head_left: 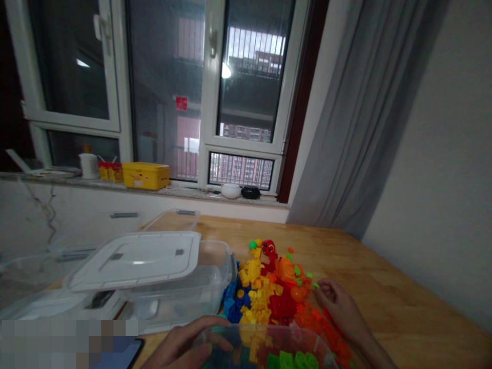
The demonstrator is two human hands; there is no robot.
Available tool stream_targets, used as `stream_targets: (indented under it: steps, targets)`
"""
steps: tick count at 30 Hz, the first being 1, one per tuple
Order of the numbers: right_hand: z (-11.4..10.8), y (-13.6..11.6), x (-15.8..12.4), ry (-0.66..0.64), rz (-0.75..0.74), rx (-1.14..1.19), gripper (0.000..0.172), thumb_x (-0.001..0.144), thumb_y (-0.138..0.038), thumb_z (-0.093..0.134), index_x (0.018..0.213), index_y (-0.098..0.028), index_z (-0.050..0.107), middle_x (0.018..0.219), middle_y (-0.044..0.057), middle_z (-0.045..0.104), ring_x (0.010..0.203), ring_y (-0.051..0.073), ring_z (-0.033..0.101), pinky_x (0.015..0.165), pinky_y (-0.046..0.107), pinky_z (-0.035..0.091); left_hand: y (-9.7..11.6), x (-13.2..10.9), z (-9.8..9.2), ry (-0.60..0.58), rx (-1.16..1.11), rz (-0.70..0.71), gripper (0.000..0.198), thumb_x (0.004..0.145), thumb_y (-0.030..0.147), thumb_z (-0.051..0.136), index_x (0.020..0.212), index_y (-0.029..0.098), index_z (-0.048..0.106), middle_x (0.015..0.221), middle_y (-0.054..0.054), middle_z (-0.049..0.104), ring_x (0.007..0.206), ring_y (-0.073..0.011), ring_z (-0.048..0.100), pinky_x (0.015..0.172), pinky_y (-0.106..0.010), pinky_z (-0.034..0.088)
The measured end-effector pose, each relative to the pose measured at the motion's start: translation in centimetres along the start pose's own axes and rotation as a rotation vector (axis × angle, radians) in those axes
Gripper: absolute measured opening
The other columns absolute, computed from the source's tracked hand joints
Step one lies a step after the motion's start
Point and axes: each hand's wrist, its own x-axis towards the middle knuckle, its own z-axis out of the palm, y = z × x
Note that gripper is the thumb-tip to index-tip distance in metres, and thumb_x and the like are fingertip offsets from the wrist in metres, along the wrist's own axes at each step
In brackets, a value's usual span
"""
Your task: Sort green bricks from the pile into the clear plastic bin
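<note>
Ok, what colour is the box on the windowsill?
Yellow; the box shows best in the head view.

We see our left hand [184, 342] low at the bottom edge, palm down, fingers stretched rightward and loosely bent, thumb below them, not clenched. Our right hand [343, 306] sits at the lower right, forearm running off frame, palm down, knuckles up, fingers [326, 291] curled inward at the tips; whether they pinch anything we cannot tell. The two hands sit well apart, both wrists bare.
</note>
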Motion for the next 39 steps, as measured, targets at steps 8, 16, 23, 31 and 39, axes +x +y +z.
stream_targets:
  steps: [8, 16, 23, 31, 39]
  targets:
    - [-0.3, -1.8, -0.5, 0.019, -0.008, 0.034, 0.031, 0.079, -0.049, 0.061, 0.088, -0.020, 0.069, 0.082, 0.007, 0.076, 0.077, 0.025, 0.070, 0.071, 0.033, 0.054, 0.1, 0.1, 0.1, 0.006, -0.011, -0.008, 0.036, 0.089, 0.047, 0.057, 0.121, 0.032, 0.068, 0.106, -0.004, 0.080, 0.102, -0.0296, 0.070, 0.090, -0.038, 0.053]
    - [0.0, -5.6, -1.1, 0.003, 0.043, 0.193, 0.039, 0.074, -0.056, 0.066, 0.087, -0.020, 0.071, 0.084, 0.007, 0.076, 0.081, 0.026, 0.069, 0.076, 0.035, 0.054, 0.5, -0.1, 0.1, -0.009, -0.006, 0.011, 0.035, 0.090, 0.045, 0.058, 0.121, 0.031, 0.067, 0.105, -0.004, 0.080, 0.101, -0.0283, 0.071, 0.091, -0.036, 0.052]
    - [1.0, -9.3, -3.9, -0.244, 0.122, 0.628, 0.035, 0.069, -0.051, 0.076, 0.086, -0.021, 0.072, 0.081, 0.003, 0.071, 0.077, 0.022, 0.065, 0.070, 0.032, 0.052, 0.4, 0.0, 0.1, -0.023, -0.006, 0.012, 0.035, 0.091, 0.044, 0.057, 0.122, 0.030, 0.067, 0.107, -0.005, 0.080, 0.104, -0.0289, 0.070, 0.093, -0.038, 0.050]
    - [3.1, -8.5, -4.5, -0.808, -0.136, 0.972, 0.023, 0.071, -0.043, 0.079, 0.085, -0.025, 0.075, 0.109, 0.007, 0.068, 0.106, 0.024, 0.060, 0.090, 0.038, 0.045, 0.2, -0.1, 0.1, -0.026, -0.016, 0.011, 0.036, 0.090, 0.042, 0.058, 0.122, 0.028, 0.067, 0.106, -0.006, 0.080, 0.102, -0.0295, 0.070, 0.092, -0.038, 0.050]
    - [3.2, -7.5, -4.5, -0.899, -0.048, 0.943, 0.033, 0.067, -0.048, 0.080, 0.085, -0.023, 0.070, 0.111, 0.007, 0.070, 0.103, 0.025, 0.064, 0.090, 0.037, 0.045, 0.1, 0.0, 0.2, -0.026, -0.033, 0.018, 0.036, 0.090, 0.044, 0.058, 0.121, 0.028, 0.067, 0.105, -0.006, 0.080, 0.101, -0.0291, 0.071, 0.090, -0.037, 0.049]
